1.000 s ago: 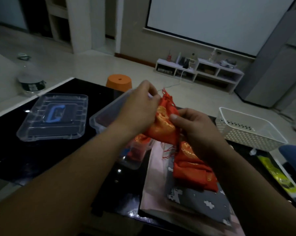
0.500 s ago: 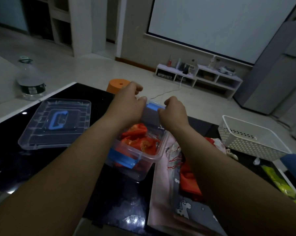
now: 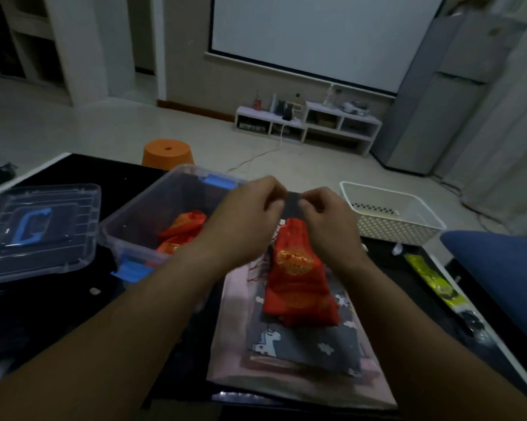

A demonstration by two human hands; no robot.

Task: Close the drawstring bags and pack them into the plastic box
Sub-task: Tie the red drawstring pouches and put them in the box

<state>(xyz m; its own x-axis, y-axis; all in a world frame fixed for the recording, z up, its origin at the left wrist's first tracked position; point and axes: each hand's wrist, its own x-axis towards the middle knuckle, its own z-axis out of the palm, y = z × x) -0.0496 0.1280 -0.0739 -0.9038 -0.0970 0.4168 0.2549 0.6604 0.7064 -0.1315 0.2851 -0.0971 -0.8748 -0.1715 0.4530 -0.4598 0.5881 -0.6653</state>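
Note:
A red drawstring bag with gold print [image 3: 298,278] lies on a stack of folded cloth [image 3: 289,344], its mouth pointing away from me. My left hand [image 3: 250,217] and my right hand [image 3: 326,217] hover just over that mouth, one on each side. Both have thumb and fingers pinched together as on its drawstrings; the strings themselves are too thin to make out. Left of the bag stands the clear plastic box [image 3: 128,220] with blue latches, uncovered, with red bags [image 3: 182,229] inside.
The box's clear lid [image 3: 40,229] lies at the left on the black table. A white perforated basket [image 3: 392,217] stands at the back right, and a yellow-green packet [image 3: 432,278] lies near the right edge. An orange stool [image 3: 168,151] stands behind the table and a blue seat [image 3: 499,268] to the right.
The bag held in the air a second ago has gone into the box. Both hands then came back from over the box to the mouth of the red bag on the cloth.

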